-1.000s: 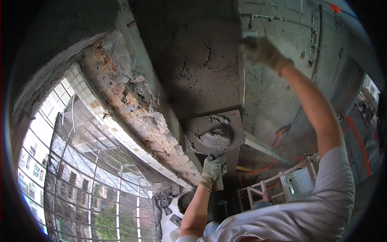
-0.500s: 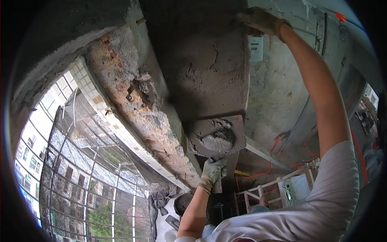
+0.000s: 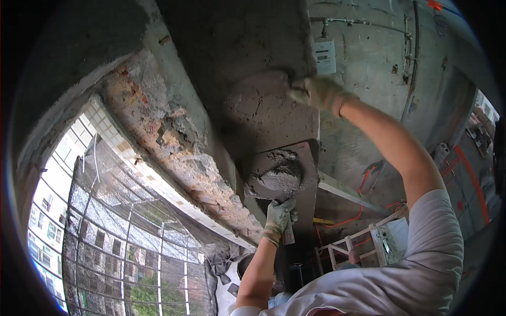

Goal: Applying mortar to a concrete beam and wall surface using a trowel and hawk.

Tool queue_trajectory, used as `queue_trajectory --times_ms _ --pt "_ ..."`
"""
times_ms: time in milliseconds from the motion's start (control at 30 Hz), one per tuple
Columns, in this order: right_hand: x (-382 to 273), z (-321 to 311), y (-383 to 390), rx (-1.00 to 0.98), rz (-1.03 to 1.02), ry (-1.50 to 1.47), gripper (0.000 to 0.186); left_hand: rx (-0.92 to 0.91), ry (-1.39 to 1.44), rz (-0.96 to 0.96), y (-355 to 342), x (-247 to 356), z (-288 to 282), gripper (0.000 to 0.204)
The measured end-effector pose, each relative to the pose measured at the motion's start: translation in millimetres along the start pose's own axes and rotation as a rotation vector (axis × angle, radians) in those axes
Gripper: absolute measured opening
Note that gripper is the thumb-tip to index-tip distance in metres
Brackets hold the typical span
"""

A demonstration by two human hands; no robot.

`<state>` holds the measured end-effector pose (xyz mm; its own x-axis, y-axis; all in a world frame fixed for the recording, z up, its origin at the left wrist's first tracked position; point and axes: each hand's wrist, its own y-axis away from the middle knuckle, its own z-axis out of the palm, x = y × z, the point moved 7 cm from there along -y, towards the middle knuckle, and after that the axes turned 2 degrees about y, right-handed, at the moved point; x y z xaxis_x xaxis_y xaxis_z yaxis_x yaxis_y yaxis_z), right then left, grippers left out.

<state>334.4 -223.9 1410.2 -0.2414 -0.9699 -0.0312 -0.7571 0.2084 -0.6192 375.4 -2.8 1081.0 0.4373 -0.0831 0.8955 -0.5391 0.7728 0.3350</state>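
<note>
My gloved left hand (image 3: 279,217) is closed around the handle under a hawk (image 3: 308,158), a square flat board held out before the wall. A heap of wet grey mortar (image 3: 282,176) sits on the board. Higher up, my gloved right hand (image 3: 319,95) grips a trowel (image 3: 258,87), its dark blade blurred and lying against the wet mortar on the wall (image 3: 247,118). The hand partly hides the trowel's handle. Pits and cracks mark the mortar surface beneath the blade.
Left of the wall runs a broken masonry edge (image 3: 174,139) beside a window opening with bars and netting (image 3: 132,231). A meter box (image 3: 325,56) and pipes (image 3: 363,22) are on the right wall. Low at right stand a wooden frame (image 3: 342,245) and orange tubing (image 3: 363,184).
My right hand has come down and slightly left from the upper wall, bringing the trowel over the pitted mortar. The hawk stays nearly in place in my left hand; the view has shifted slightly.
</note>
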Motion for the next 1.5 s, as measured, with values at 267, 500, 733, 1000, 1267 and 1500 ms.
queue_trajectory --times_ms 267,500,733,1000,1267,1500 --pt "53.6 -97.5 -40.9 -0.027 0.315 -0.394 0.051 0.007 0.131 0.037 -6.5 0.9 13.9 0.015" --pt "6.1 -62.4 -15.7 0.039 0.092 0.011 0.050 0.021 0.125 0.011 1.9 -3.4 9.0 0.014" --pt "30.8 -105.6 -73.3 0.036 0.056 0.289 0.050 -0.013 0.121 -0.012 2.0 -7.2 18.7 0.014" --pt "79.0 -75.8 -22.5 -0.172 0.232 -0.467 0.054 0.001 0.112 -0.011 7.1 -9.2 1.2 0.013" --pt "84.8 77.5 42.3 -0.381 0.332 -0.613 0.060 0.029 0.089 -0.024 3.0 -8.3 10.5 0.013" --pt "69.6 97.8 125.7 -0.156 0.301 -0.476 0.035 0.054 0.127 -0.030 22.9 -16.7 0.9 0.012"
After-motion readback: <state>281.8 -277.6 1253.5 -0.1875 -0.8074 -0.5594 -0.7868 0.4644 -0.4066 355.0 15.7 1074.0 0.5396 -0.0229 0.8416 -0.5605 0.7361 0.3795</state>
